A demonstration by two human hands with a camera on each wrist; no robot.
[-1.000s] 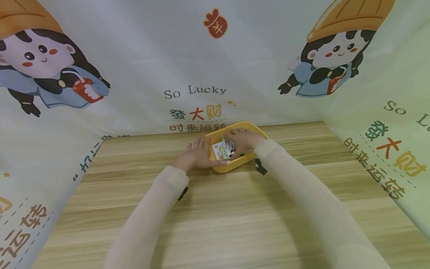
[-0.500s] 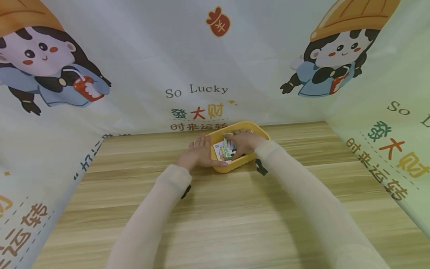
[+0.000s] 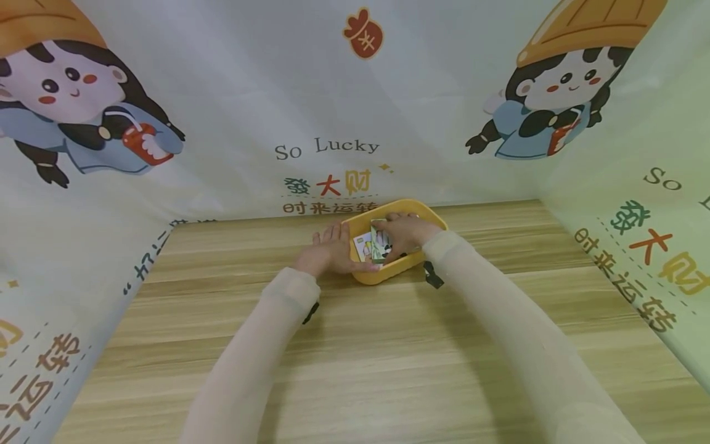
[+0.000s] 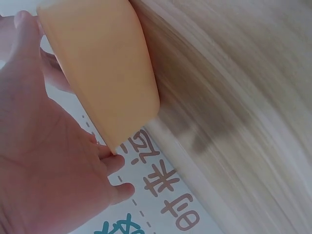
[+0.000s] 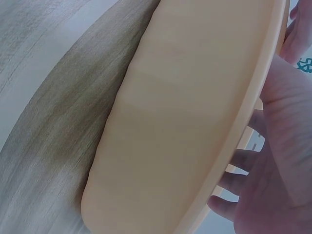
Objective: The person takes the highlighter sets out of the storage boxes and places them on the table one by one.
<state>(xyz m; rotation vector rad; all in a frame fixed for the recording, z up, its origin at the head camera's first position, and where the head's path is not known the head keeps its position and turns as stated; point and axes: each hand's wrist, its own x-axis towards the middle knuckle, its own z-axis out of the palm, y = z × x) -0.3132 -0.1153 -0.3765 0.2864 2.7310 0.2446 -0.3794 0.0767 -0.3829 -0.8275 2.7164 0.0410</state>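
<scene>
1. The tub (image 4: 102, 73), pale orange, shows its smooth outer wall.
2. Left of the tub is the left hand (image 4: 51, 156), palm toward the camera, fingers pointing toward the tub.
3. Two fingertips are at the tub's lower corner, seemingly touching its rim; one more fingertip extends below the tub.
4. The thumb points up, its tip just beside the tub's upper-left corner; contact is unclear.
5. Right of the tub is the table (image 4: 239, 73), wood-grained, with a soft shadow (image 4: 207, 131).
6. Below the tub is white cloth (image 4: 151, 207) with brown and teal characters.
</scene>
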